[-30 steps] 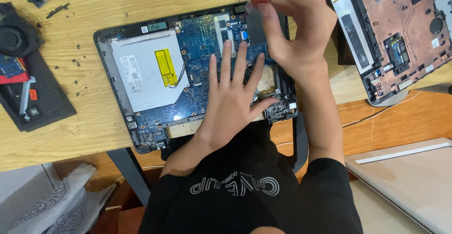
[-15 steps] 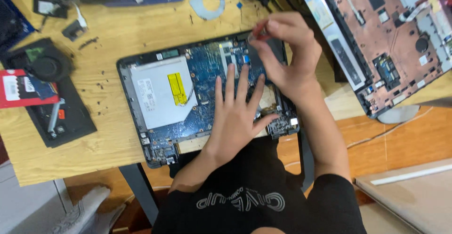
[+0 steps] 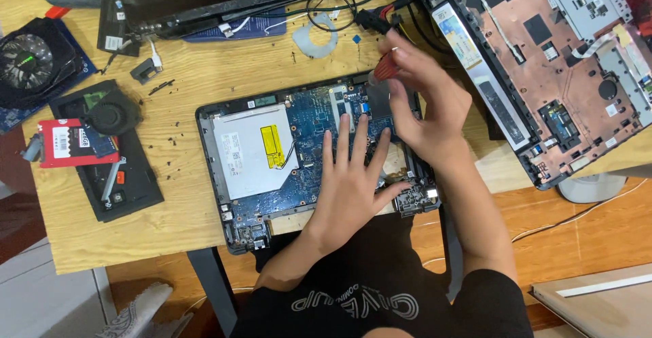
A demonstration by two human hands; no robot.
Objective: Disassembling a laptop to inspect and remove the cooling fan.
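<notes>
Laptop base [image 3: 272,168], opened with its blue circuit board [image 3: 316,124] bare, lies in the middle of the wooden table [image 3: 176,86]. Left hand [image 3: 350,185] presses flat on the board, fingers spread, gripping nothing. Right hand [image 3: 424,103] pinches a red-handled screwdriver [image 3: 386,66] at the far edge.

The left hand [image 3: 350,192] presses flat on the opened laptop base [image 3: 272,154] while the right hand [image 3: 424,107] holds a red-handled screwdriver [image 3: 388,66].
</notes>
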